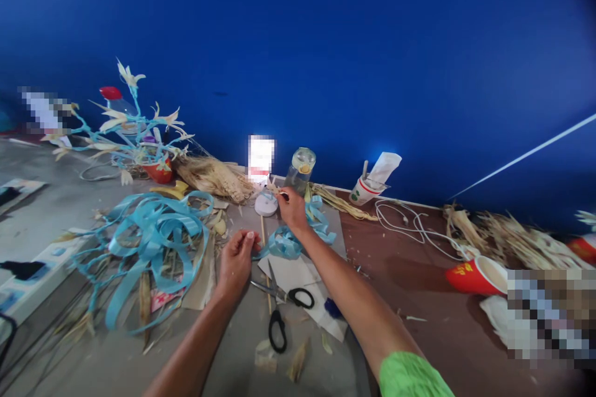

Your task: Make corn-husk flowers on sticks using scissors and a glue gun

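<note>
My left hand (pixel 237 263) is closed in a pinch at the table's middle, the end of a light blue ribbon (pixel 286 242) running up to its fingers. Farther forward, my right hand (pixel 292 208) pinches a small pale strip of dried husk (pixel 272 187) above a round white stand (pixel 266 203). Black-handled scissors (pixel 278 294) lie with blades spread below my hands, over a thin wooden stick (pixel 269 303) and a piece of pale paper (pixel 321 298). To the left is a loose heap of blue ribbon (pixel 156 242).
A blue-wrapped branch with husk flowers (pixel 135 115) stands in a red cup (pixel 158 172). Behind are a glass jar (pixel 302 169), a lit screen (pixel 261 158) and a white cup (pixel 365 191). A red paper cup (pixel 477 276) lies at right; a power strip (pixel 40 279) at left.
</note>
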Action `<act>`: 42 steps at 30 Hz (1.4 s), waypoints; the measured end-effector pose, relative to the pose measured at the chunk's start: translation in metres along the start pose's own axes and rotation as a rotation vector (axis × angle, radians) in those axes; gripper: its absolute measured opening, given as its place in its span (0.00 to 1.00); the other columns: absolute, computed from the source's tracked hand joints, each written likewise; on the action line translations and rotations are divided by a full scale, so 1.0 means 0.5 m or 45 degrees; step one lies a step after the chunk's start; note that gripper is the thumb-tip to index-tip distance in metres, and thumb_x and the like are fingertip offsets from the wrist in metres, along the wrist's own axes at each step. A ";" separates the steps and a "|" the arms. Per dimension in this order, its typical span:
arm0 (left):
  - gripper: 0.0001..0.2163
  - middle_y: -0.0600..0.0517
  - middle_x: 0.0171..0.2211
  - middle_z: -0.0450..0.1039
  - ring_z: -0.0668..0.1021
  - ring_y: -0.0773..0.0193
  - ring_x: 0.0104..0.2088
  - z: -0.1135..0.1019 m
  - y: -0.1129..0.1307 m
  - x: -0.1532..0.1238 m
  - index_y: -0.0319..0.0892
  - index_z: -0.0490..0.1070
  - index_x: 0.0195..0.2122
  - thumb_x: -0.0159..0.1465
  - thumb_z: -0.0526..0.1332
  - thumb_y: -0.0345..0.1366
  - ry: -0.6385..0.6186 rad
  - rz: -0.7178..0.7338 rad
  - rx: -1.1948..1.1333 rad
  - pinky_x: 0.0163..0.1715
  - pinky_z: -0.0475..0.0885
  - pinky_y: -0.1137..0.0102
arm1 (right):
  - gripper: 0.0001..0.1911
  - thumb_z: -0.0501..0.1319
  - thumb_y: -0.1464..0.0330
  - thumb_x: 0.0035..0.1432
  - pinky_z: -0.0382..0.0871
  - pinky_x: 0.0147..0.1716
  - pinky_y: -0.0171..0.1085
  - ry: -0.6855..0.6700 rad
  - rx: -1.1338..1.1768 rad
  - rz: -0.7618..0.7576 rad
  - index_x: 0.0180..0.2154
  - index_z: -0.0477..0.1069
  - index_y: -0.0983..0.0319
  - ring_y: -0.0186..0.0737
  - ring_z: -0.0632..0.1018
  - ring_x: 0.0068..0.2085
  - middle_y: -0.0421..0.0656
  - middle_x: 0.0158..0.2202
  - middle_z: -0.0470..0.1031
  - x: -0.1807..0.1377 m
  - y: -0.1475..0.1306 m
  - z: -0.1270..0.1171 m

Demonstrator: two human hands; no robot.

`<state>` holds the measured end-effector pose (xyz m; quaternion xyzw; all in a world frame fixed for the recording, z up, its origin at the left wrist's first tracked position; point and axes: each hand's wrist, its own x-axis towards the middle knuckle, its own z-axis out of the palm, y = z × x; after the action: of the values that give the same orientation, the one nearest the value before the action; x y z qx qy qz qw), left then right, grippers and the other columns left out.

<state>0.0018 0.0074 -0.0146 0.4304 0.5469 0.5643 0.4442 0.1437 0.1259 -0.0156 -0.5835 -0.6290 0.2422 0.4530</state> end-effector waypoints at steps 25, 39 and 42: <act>0.13 0.55 0.22 0.68 0.69 0.68 0.23 -0.001 -0.001 -0.005 0.39 0.70 0.31 0.53 0.63 0.45 0.007 -0.056 -0.108 0.24 0.63 0.75 | 0.06 0.57 0.68 0.51 0.63 0.29 0.32 -0.249 0.017 0.193 0.25 0.69 0.62 0.34 0.71 0.26 0.37 0.22 0.71 -0.143 -0.152 -0.110; 0.09 0.56 0.20 0.66 0.70 0.68 0.23 -0.009 0.020 -0.011 0.41 0.69 0.28 0.57 0.57 0.41 0.094 0.268 0.138 0.24 0.64 0.74 | 0.01 0.62 0.72 0.49 0.61 0.30 0.31 -0.183 -0.128 0.078 0.28 0.71 0.62 0.32 0.71 0.27 0.39 0.27 0.73 -0.253 -0.190 -0.085; 0.10 0.56 0.23 0.67 0.71 0.67 0.23 -0.012 0.022 -0.005 0.41 0.70 0.35 0.55 0.58 0.40 0.144 0.249 0.099 0.24 0.65 0.74 | 0.02 0.62 0.74 0.48 0.62 0.30 0.30 -0.252 -0.062 0.124 0.26 0.72 0.63 0.31 0.71 0.27 0.38 0.25 0.73 -0.257 -0.194 -0.088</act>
<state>-0.0036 0.0034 -0.0039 0.4660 0.5480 0.6067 0.3384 0.1195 -0.0259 0.0489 -0.5973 -0.6473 0.3052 0.3620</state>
